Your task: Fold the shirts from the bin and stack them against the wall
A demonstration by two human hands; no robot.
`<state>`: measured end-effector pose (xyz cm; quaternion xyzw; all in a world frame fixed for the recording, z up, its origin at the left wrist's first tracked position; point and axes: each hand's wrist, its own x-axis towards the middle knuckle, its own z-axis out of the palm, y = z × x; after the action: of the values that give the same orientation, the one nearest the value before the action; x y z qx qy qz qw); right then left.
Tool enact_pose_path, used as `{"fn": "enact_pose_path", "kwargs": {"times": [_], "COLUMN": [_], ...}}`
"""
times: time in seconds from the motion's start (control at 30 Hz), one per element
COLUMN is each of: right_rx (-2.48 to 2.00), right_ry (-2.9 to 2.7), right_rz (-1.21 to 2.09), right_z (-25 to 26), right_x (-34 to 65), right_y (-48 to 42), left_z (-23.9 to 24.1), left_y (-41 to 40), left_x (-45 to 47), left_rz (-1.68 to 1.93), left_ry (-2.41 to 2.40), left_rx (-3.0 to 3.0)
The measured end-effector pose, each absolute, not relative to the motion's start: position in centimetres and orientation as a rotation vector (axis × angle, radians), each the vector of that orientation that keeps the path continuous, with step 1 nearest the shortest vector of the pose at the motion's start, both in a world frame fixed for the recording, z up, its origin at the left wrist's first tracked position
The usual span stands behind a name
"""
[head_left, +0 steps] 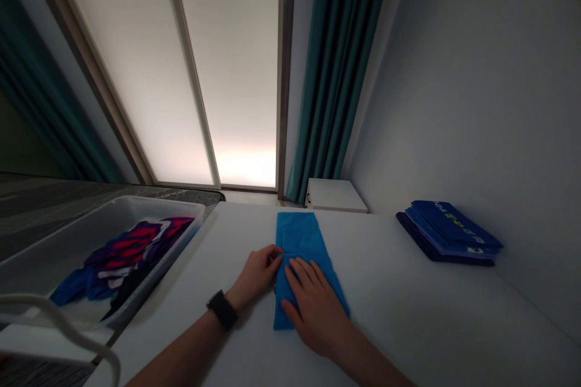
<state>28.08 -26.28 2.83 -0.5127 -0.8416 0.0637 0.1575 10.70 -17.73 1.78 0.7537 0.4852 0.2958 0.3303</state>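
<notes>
A bright blue garment (297,230), folded into a long narrow strip, lies flat on the white table (385,290) in front of me. My right hand (313,308) rests palm down on its near half, fingers stretched out and slightly apart. At the strip's left edge, my left hand (261,269) pinches the cloth between thumb and fingers, near a crease across the middle. A dark watch sits on my left wrist. Part of the cloth is hidden under the right hand.
To the right, against the wall, is a stack of folded blue clothes (449,233). A translucent plastic bin (181,207) at the left holds crumpled red, purple and blue clothes (131,248). A pale curved tube (59,317) crosses the lower left. Beyond the table stands a white cabinet (336,195).
</notes>
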Motion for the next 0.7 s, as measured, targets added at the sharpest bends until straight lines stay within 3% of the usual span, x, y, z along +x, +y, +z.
{"fn": "enact_pose_path", "kwargs": {"times": [0.37, 0.7], "right_rx": [-1.571, -1.579], "right_ry": [-2.439, -2.352], "right_rz": [0.281, 0.473], "right_z": [1.5, 3.3], "right_x": [27.0, 29.7], "right_y": [-26.4, -25.0], "left_z": [1.4, 1.7], "left_y": [-17.7, -17.4], "left_x": [10.6, 10.3], "left_rz": [0.762, 0.741], "left_ry": [1.332, 1.319], "left_rx": [2.016, 2.017]}}
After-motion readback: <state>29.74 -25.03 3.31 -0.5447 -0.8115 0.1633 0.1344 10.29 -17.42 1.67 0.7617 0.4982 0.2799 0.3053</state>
